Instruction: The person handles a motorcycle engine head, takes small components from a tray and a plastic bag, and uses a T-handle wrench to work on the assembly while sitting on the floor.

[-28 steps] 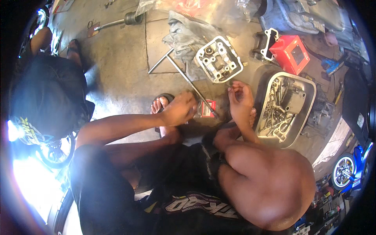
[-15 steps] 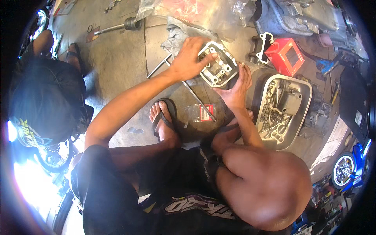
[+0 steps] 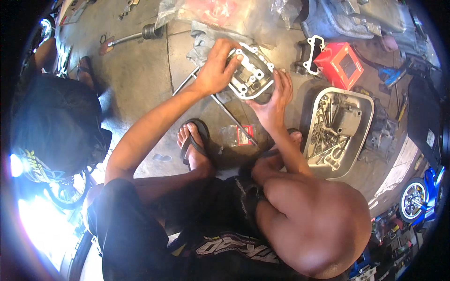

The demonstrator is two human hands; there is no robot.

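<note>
Left grip (image 3: 214, 69) and right grip (image 3: 275, 99), both part-curled, hold the uncovered casting (image 3: 251, 75) between them; right of them, the tray (image 3: 371, 114) carries loose parts (image 3: 347, 120), apparently unfitted.

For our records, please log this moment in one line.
left grip: holds engine part, left side; right grip: holds right side; tray: farther right

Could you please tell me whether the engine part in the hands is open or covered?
Open on the visible side: the engine part shows fittings inside its pale rim, between the left hand and right hand.
</note>
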